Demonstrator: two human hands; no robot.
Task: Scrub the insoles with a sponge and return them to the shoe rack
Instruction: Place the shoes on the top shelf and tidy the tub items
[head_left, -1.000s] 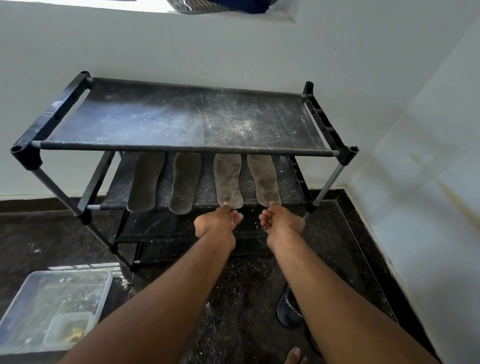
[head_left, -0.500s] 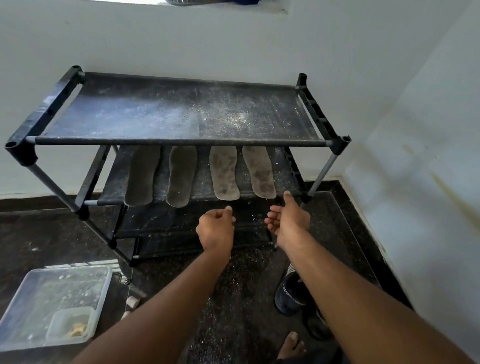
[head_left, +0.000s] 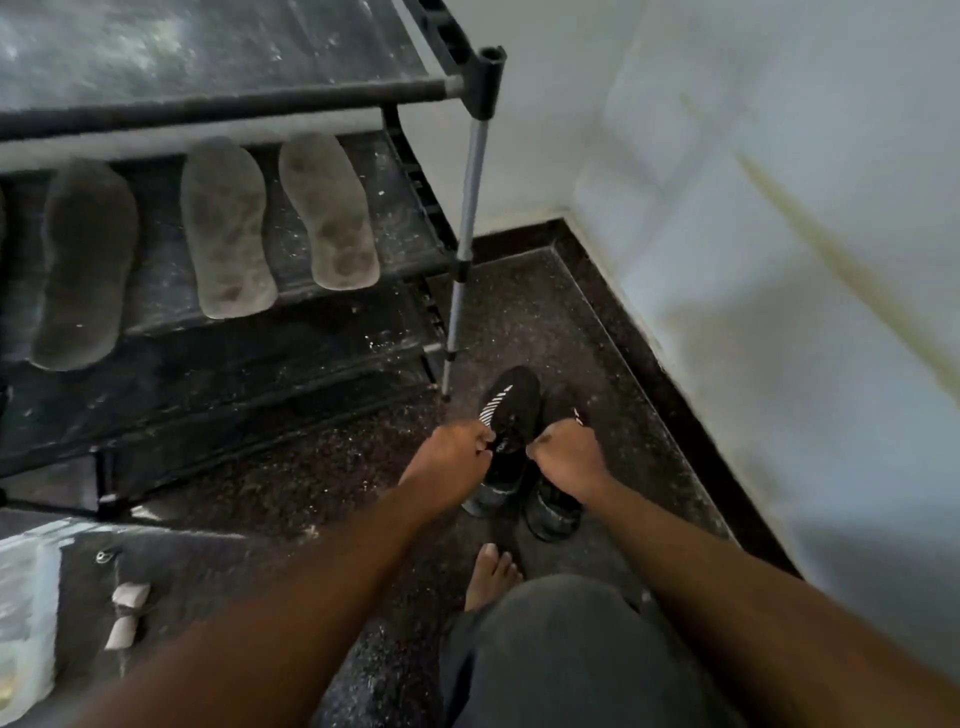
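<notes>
**Insoles on rack; hands at shoes**

Shoe rack (head_left: 470, 171): middle shelf carries three visible insoles (head_left: 226, 228), long axes front to back, heels toward the viewer. Black shoe (head_left: 511, 415), floor, toe away: left hand (head_left: 451, 457) and right hand (head_left: 569, 457) curl around its opening, gripping.

left bare hand (head_left: 453, 453): fingers curled, knuckles up, forearm stretched forward and down | right bare hand (head_left: 569, 457): fingers curled, at the same height, near the left, forearm stretched alike | bare foot (head_left: 492, 571) and bent knee (head_left: 550, 649) below the wrists
</notes>
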